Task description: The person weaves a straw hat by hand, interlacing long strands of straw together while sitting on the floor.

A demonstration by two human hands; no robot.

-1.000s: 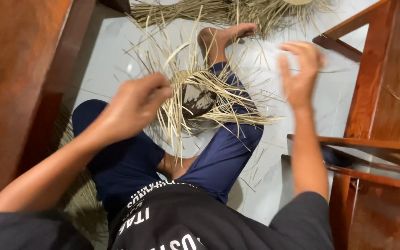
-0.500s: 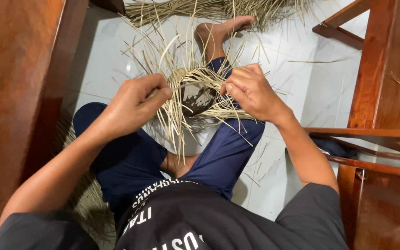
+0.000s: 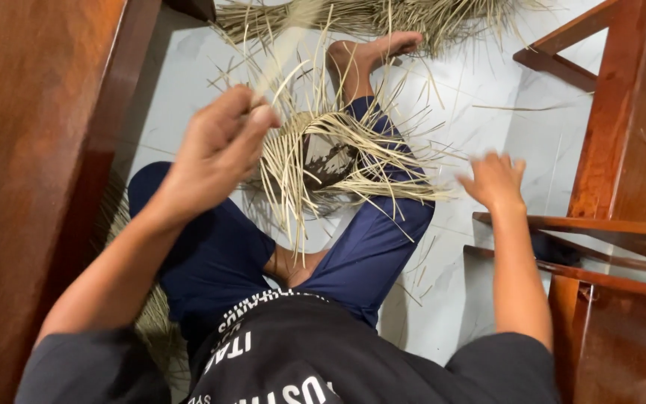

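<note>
A half-woven bundle of pale straw strips rests on my right knee, its loose ends fanning out in all directions. My left hand is raised beside it, fingers pinched on a straw strip that runs up and away. My right hand hovers to the right of the weave, fingers spread, holding nothing. I sit on the floor in dark blue trousers, my bare foot stretched forward.
A heap of loose straw lies on the white tiled floor beyond my foot. A dark wooden panel stands close on the left. Wooden chair frames crowd the right side.
My right hand let go of the weave and swung out to the right, opening. My left hand lifted, drawing a strip upward.
</note>
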